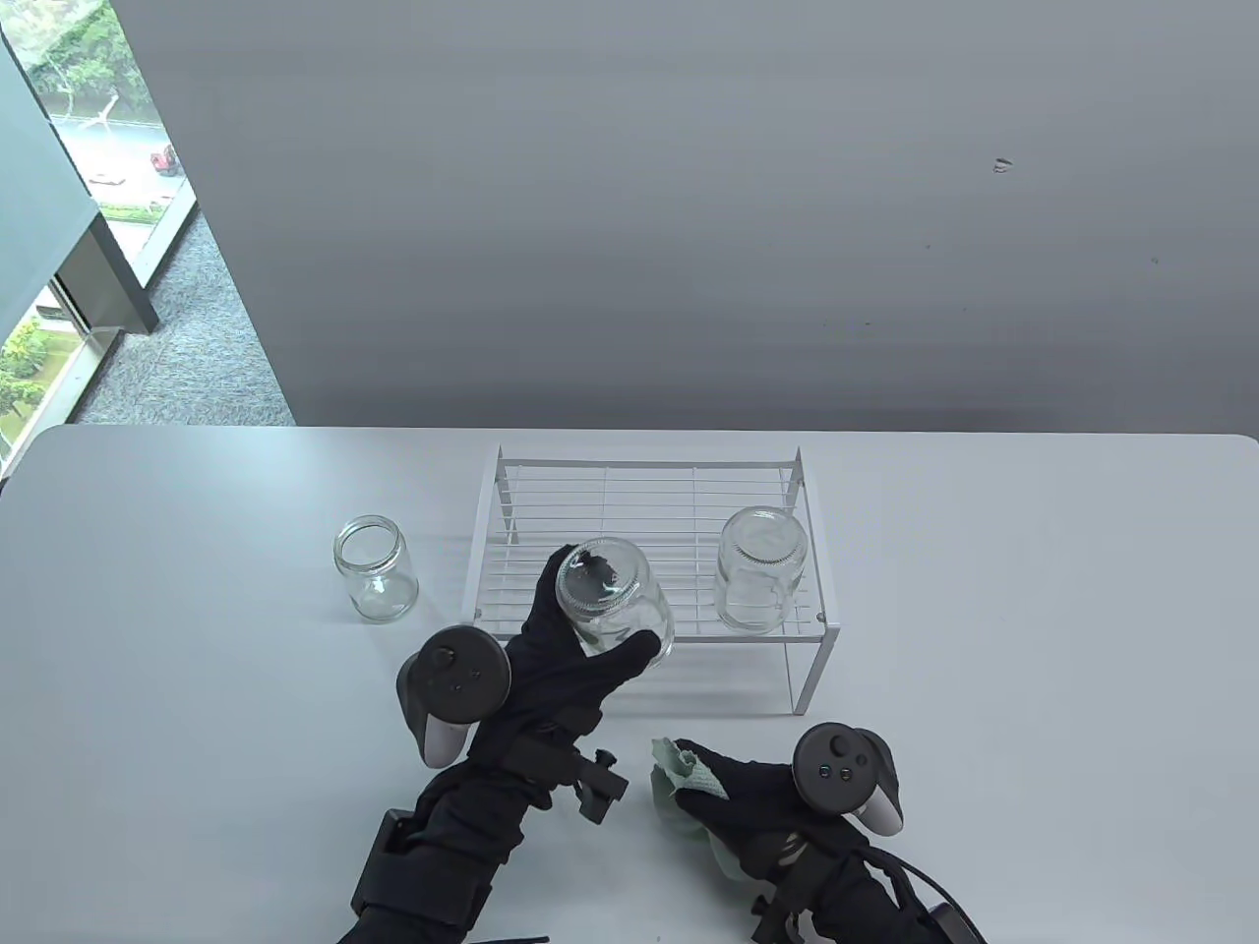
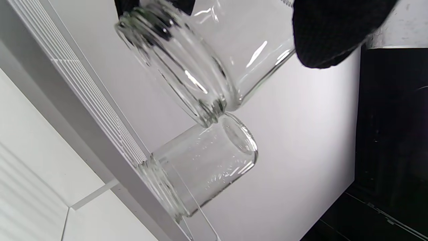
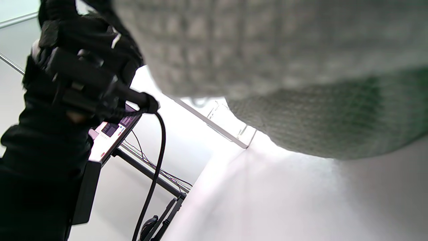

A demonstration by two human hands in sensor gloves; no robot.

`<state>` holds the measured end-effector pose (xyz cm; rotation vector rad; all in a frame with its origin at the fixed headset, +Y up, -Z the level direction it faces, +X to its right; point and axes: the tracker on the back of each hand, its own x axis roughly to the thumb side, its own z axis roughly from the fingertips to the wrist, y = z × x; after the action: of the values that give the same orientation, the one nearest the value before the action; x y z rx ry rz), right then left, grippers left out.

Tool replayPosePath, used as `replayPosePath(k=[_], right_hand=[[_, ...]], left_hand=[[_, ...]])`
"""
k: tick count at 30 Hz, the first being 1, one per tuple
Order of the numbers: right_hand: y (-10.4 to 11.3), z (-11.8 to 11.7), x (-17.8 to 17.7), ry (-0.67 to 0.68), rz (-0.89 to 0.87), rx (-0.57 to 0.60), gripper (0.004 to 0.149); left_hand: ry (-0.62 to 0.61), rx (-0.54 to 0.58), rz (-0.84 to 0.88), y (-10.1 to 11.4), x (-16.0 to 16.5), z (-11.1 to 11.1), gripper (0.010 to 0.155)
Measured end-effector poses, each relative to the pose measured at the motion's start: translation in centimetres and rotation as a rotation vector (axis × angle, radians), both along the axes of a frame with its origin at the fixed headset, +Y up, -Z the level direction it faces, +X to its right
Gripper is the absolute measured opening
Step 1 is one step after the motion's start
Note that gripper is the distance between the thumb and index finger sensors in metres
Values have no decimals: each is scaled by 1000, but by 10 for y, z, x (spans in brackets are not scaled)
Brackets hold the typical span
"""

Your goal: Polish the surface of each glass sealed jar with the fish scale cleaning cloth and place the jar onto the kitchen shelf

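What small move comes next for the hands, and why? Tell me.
Probably lower the held jar mouth-down onto the shelf, left of the inverted jar. The left hand grips it tilted above the shelf's front, while the right hand holds the cloth away from it, so wiping looks finished.

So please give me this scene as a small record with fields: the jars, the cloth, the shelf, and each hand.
held jar: left hand grips a glass jar, tilted, at the shelf's front
jar on shelf: one, upside down, right side of the white wire shelf
jar on table: one, upright, open mouth, left of the shelf
cloth: green cloth, bunched in the right hand
lids: none visible
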<state>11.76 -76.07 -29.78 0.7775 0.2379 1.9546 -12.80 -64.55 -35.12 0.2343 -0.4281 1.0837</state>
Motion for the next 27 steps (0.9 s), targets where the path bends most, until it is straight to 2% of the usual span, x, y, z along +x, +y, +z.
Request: replayPosePath(k=[8, 27], right_hand=[[1, -1, 1, -2, -5, 7, 63], [1, -1, 2, 3, 1, 11, 63]], left_hand=[[62, -4, -92, -5, 16, -27, 109], [77, -44, -173, -18, 27, -42, 108]])
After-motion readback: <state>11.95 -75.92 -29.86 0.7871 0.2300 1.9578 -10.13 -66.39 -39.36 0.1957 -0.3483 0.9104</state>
